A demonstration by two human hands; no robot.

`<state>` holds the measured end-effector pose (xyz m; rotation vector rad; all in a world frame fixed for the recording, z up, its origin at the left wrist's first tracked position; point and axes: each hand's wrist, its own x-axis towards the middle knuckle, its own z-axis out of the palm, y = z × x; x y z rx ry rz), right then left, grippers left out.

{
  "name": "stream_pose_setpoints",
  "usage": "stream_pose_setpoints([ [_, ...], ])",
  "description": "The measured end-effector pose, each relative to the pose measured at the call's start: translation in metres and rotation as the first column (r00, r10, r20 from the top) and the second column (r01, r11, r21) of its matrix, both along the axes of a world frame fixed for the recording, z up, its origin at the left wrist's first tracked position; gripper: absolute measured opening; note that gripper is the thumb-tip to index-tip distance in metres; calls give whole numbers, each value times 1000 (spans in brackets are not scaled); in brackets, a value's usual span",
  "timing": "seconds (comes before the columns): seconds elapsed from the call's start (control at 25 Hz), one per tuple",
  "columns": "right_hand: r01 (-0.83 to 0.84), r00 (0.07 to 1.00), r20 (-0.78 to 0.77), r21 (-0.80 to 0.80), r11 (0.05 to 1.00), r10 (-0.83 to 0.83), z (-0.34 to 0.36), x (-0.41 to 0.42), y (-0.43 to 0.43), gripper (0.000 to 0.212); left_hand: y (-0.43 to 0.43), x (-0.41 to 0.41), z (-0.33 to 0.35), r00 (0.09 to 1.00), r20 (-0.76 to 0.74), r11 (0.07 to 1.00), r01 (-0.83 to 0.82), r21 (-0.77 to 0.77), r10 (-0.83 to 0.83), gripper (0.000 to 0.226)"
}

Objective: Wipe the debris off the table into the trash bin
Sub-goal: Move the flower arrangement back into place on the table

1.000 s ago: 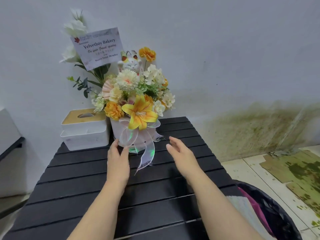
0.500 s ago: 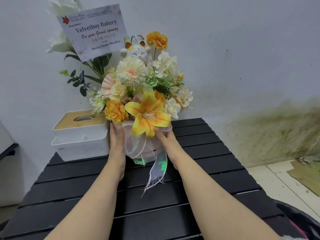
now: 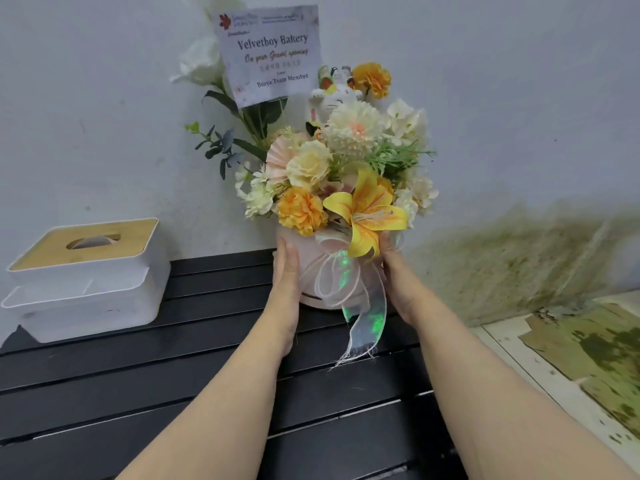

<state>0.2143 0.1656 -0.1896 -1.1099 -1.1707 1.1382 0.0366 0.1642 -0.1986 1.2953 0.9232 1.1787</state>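
Observation:
A flower arrangement (image 3: 332,188) in a round pale pink box with an iridescent ribbon stands at the back of the black slatted table (image 3: 138,393), near its right side. My left hand (image 3: 285,275) presses flat against the box's left side. My right hand (image 3: 398,282) grips its right side. A card and a cat figurine stick out of the flowers. No debris shows on the slats. The trash bin is out of view.
A white tissue box (image 3: 83,275) with a wooden lid sits at the table's back left. The pale wall (image 3: 519,98) stands close behind, stained green low on the right. Tiled floor (image 3: 554,375) with torn cardboard lies to the right of the table.
Both hands reached forward and closed on the sides of the flower box. The arrangement has shifted right, away from the tissue box, and the view has turned; the trash bin left the frame.

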Motion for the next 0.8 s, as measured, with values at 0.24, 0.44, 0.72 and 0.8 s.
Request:
stream_pose_setpoints([
  [0.24, 23, 992, 128, -133, 991, -6, 11, 16, -15, 67, -12, 8, 13, 993, -40, 985, 101, -139, -108, 77],
  [0.44, 233, 960, -132, -116, 966, -247, -9, -46, -68, 56, -55, -46, -2, 986, -138, 995, -97, -37, 91, 64],
  [0.72, 8, 996, -92, -113, 994, -18, -17, -225, -112, 20, -97, -203, -13, 816, -54, 817, -576, 6, 576, 26],
  [0.8, -125, 992, -11, -65, 990, 124, -1, -258, -89, 29, -85, -243, -2, 744, -49, 746, -666, 14, 666, 25],
])
